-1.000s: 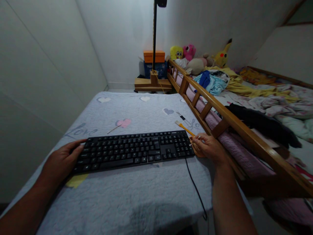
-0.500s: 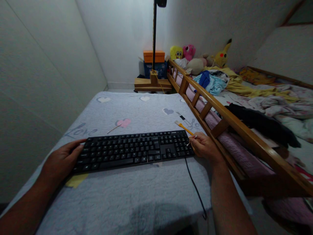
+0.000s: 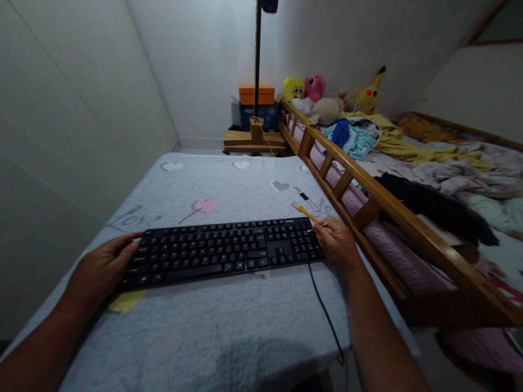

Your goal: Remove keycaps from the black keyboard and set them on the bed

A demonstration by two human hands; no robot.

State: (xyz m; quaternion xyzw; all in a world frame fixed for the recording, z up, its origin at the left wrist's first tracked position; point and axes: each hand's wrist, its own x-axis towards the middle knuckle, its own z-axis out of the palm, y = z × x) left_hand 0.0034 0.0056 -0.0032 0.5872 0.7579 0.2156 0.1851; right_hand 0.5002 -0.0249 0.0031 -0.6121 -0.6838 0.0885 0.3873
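Observation:
A black keyboard lies across the cloth-covered table, its cable trailing down to the front edge. At its left end my left hand grips the side, thumb on top by the edge keys. Over the number keys at the right end, my right hand is closed in a pinch on a cotton swab, whose tip is at the keys. Another cotton swab rests on the cloth behind the keyboard. A yellow-handled brush lies just beyond my right hand, its handle end hidden by the fingers.
Behind the brush is a thin metal tool with a black middle. A wooden bed rail runs along the table's right side, with clothes and plush toys beyond. A dark pole on a wooden base and an orange box stand past the far edge.
My right hand has shifted slightly left and up over the number keys, and the swab's angle has changed. My left hand and the keyboard have stayed in place.

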